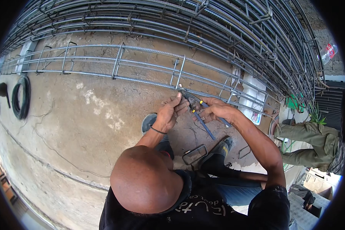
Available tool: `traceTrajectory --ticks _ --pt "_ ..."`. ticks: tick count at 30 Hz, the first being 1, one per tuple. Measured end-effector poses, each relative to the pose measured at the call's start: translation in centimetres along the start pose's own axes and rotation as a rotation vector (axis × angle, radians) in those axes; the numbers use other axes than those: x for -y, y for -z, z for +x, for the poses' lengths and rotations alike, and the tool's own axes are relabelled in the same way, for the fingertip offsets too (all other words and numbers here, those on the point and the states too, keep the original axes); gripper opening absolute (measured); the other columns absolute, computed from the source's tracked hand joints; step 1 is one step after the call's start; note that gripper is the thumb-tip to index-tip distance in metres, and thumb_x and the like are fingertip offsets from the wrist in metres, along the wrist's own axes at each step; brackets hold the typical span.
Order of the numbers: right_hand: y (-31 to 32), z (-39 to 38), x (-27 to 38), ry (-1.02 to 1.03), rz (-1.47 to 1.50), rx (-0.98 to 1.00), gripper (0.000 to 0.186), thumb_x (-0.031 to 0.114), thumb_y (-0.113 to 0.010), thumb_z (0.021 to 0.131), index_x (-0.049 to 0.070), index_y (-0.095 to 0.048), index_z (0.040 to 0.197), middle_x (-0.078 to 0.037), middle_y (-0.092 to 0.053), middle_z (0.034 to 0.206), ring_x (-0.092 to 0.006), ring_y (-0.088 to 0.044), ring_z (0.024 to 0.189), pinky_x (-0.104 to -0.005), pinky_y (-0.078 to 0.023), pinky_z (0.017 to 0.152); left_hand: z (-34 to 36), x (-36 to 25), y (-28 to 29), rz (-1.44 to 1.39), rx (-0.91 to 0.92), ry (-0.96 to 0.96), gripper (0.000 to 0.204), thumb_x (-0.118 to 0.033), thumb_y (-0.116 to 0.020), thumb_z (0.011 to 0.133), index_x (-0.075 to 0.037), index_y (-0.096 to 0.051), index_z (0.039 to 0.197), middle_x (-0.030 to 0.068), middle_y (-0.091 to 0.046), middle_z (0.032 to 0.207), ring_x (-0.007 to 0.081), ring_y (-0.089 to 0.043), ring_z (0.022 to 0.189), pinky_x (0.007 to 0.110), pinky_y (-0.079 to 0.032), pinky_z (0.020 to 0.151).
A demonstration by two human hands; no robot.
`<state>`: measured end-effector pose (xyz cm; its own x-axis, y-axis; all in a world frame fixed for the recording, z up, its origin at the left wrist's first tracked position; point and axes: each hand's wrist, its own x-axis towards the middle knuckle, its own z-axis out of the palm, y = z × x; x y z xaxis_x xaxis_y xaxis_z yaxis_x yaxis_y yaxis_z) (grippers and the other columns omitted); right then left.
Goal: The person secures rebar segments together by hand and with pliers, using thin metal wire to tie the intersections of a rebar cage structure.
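A long, narrow cage of steel reinforcing bars [149, 81] runs across in front of me, with stirrups [180, 73] set along it. At its near lower bar, my left hand [171, 110] is closed, thumb pointing up and fingertips together by a stirrup corner. What those fingers pinch is too small to make out. My right hand [215, 110] grips a pair of pincers [205, 125] with blue handles and yellow bands. One handle points down toward the ground, and the dark jaws reach the bar beside my left fingertips.
Stacked rebar cages [157, 19] fill the far side. A coil of black wire [21, 97] lies at left on the concrete floor [73, 126]. Loose stirrups [194, 154] lie by my boots [221, 149]. At right are white packages [253, 94], a plastic bottle [328, 53] and another person's olive trousers [314, 140].
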<state>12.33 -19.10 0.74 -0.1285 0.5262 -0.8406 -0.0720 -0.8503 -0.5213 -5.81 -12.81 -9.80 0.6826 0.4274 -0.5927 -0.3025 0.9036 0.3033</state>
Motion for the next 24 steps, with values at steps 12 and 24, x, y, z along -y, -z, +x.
traceTrajectory --ticks 12,24 --pt "0.1 0.6 0.8 0.005 -0.182 -0.01 0.03 0.0 -0.052 0.08 0.001 -0.051 0.11 -0.009 -0.055 0.097 -0.021 -0.062 0.092 -0.0352 -0.056 0.072 -0.1 0.4 0.0 -0.083 0.055 0.037 0.016 -0.025 -0.058 0.092 -0.009 -0.057 0.093 0.0028 -0.064 0.09 0.0144 -0.066 0.084 0.026 -0.056 0.072" --pt "-2.2 0.2 3.3 -0.029 -0.251 -0.118 0.023 0.0 -0.044 0.078 -0.003 -0.051 0.1 -0.014 -0.057 0.086 -0.0228 -0.064 0.073 -0.035 -0.059 0.058 0.8 1.3 -0.9 -0.302 0.245 0.105 0.042 -0.048 -0.059 0.086 -0.008 -0.058 0.098 0.0066 -0.062 0.086 0.0211 -0.062 0.087 0.033 -0.05 0.075"
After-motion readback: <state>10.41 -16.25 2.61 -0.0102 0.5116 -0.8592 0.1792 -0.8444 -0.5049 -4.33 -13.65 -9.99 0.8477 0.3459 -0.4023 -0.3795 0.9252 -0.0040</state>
